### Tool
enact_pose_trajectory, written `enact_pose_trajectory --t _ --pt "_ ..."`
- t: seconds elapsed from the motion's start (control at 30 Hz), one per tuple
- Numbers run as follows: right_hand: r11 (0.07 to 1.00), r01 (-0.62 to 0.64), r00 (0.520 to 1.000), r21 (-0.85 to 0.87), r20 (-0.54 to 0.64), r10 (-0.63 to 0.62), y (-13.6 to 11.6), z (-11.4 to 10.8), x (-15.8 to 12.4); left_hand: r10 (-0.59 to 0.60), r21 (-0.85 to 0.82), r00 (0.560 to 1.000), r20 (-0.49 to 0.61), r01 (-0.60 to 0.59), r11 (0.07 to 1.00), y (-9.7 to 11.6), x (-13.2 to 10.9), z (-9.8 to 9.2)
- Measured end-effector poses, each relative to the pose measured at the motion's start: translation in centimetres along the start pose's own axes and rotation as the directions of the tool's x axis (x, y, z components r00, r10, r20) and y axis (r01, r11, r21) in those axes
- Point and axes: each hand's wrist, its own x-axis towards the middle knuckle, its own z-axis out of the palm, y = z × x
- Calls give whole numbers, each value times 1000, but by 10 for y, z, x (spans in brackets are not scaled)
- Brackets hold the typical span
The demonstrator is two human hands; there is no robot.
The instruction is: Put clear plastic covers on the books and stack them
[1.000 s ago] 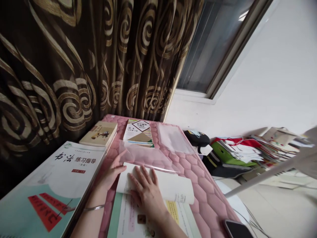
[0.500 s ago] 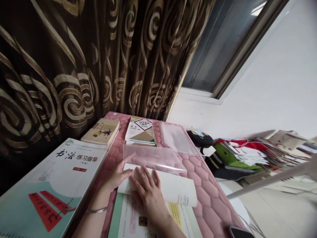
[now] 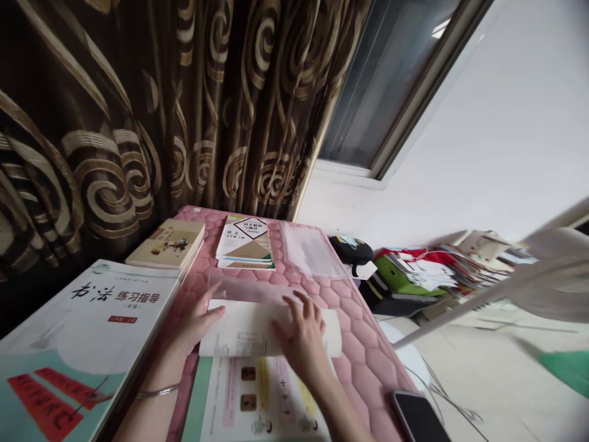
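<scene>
Quilted pink mat (image 3: 363,374) under a curled paperback (image 3: 243,329), left hand (image 3: 197,322) and right hand (image 3: 301,336) lying open on it.

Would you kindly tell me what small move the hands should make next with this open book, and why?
Probably the right hand should press the curled white pages of the open book flat, with the left hand steadying their edge, because the pages bow up from the pink quilted mat, and the clear plastic sheet lies just beyond them.
</scene>
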Motion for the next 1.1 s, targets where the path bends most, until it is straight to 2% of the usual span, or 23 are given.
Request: enact_pose_trajectory --t 0.07,0.17,0.23,0.27,0.37,0.47,0.57,0.67,0.73,0.97,1.1 --pt "979 -205 978 -6 30 205 29 -8 10 -51 -5 999 -14 51 999 0 1 1" --pt "856 -492 867 159 174 466 71 -12 20 -91 -29 996 -10 90 995 -1 3 1" --pt "745 -591 805 309 281 522 89 -9 23 -121 -42 993 -2 121 992 -3 3 0" --pt "700 -607 794 376 310 522 94 -6 24 -134 -39 991 6 134 990 -4 4 0" --pt "629 -562 823 537 295 485 99 0 23 -135 -11 991 23 136 991 -6 4 -2" --pt "608 -491 854 624 207 478 100 2 22 -59 4 998 6 59 998 -5 4 -3" --pt "554 -438 863 708 160 479 101 -1 22 13 21 1000 15 -13 1000 -4 5 -3" --pt "459 -397 864 795 154 480 101 -6 22 17 -12 999 45 -16 1000 -1 5 0" --pt "427 -390 862 816 161 481 99 -8 21 9 -28 1000 23 -8 1000 0 6 3" --pt "417 -388 861 822 162 482 96 -9 20 62 -4 994 -90 -63 998 -3 10 8" --pt "419 -403 862 814 183 472 92 -14 20 115 13 987 -108 -114 993 -4 11 9"
